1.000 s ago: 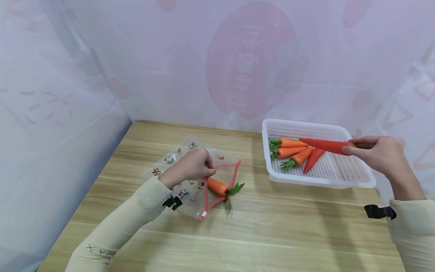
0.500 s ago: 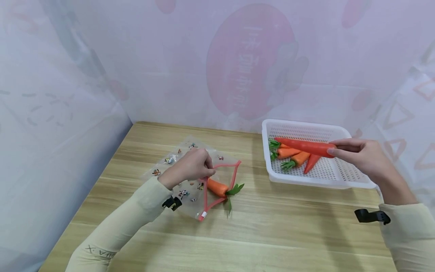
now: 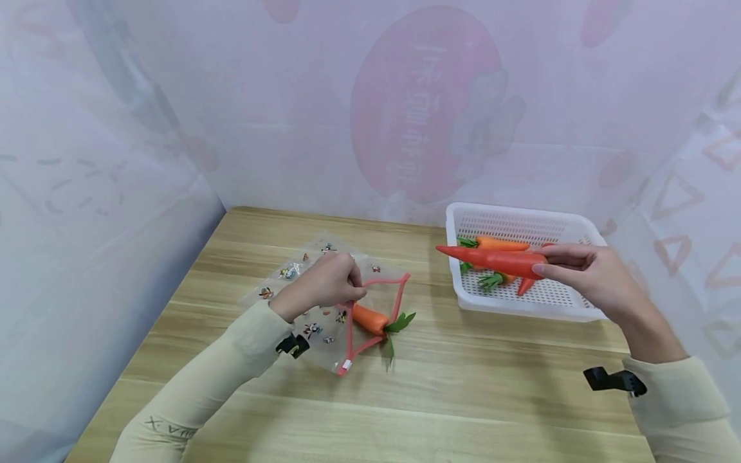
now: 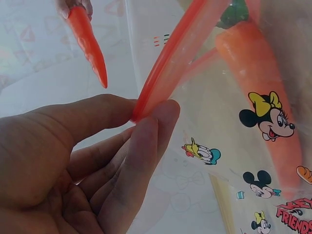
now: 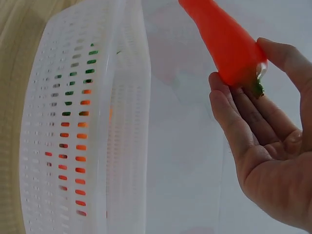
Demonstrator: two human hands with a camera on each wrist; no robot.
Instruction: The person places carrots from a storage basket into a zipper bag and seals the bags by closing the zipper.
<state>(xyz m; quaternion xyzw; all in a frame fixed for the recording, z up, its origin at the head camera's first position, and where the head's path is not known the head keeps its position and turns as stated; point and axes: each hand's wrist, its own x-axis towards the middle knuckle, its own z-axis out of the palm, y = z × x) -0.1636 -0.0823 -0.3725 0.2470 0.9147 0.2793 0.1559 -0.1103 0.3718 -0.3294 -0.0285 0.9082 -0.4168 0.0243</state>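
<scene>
My left hand [image 3: 330,281] pinches the red zip edge of a clear zip bag [image 3: 321,337] between thumb and fingertips, holding its mouth raised. An orange carrot [image 3: 370,319] lies inside; its green leaves stick out through the opening. The left wrist view shows cartoon prints on the bag over the carrot [image 4: 251,53]. In my right hand [image 3: 599,283] is a long red chili pepper [image 3: 489,259], gripped at its thick stem end. Its tip points left, past the rim of the white basket [image 3: 521,310]. A short green stem shows on the chili pepper [image 5: 229,48] in the right wrist view.
Several orange carrots [image 3: 502,244] with green tops lie in the basket, beside another red chili pepper [image 3: 525,285] partly hidden under the held one. The wooden table [image 3: 405,399] meets a pale printed curtain [image 3: 278,154] at its back edge.
My right hand has carried the red chili pepper leftward over the basket, its tip passing beyond the basket's left rim. My left hand, the bag and its carrot stay put.
</scene>
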